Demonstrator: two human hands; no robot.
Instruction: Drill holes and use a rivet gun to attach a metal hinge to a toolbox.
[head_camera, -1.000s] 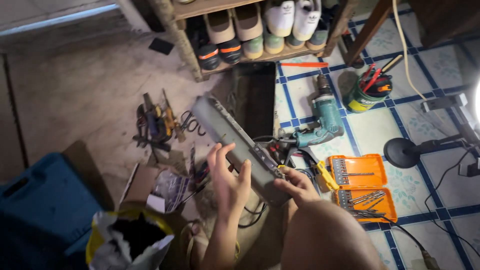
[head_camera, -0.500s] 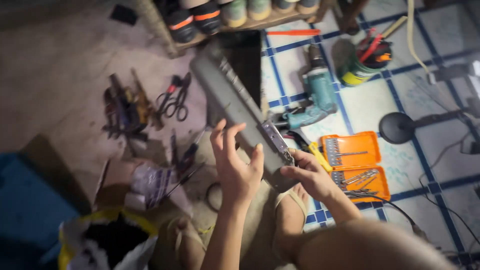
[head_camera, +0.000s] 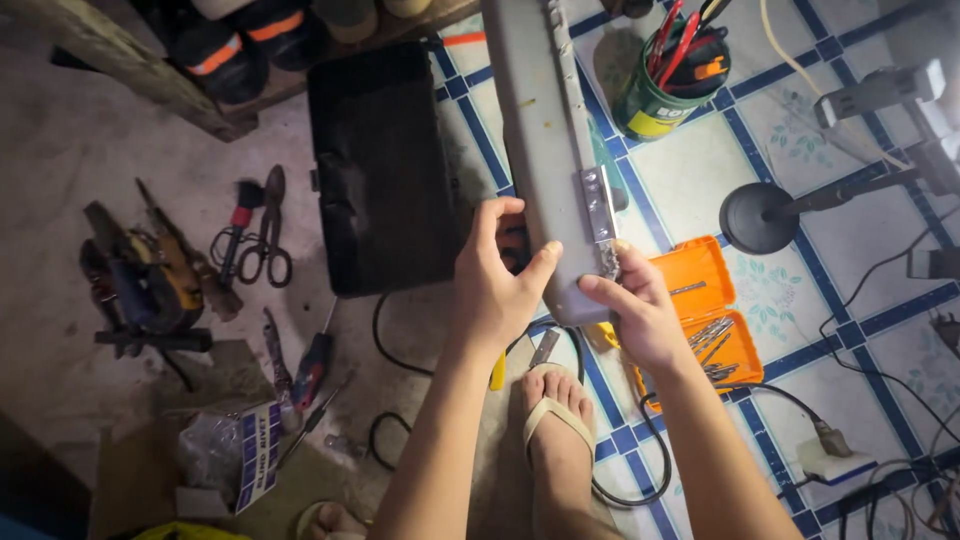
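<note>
Head view shows the left hand (head_camera: 497, 285) wrapped around the near end of a long grey panel (head_camera: 545, 140) held above the tiled floor (head_camera: 690, 180), while the right hand (head_camera: 640, 315) pinches its metal bracket (head_camera: 598, 204) beside an orange drill-bit case (head_camera: 705, 310).

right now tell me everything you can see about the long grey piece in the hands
The long grey piece is a narrow, dull grey bar, seemingly metal or painted, with rounded edges and scuffed spots. It runs from the top of the view down to the hands, held above the tiled floor. A small silvery metal plate sits on its right edge near the lower end. The left hand grips its lower left side; the right hand pinches the right edge just under the plate.
</note>
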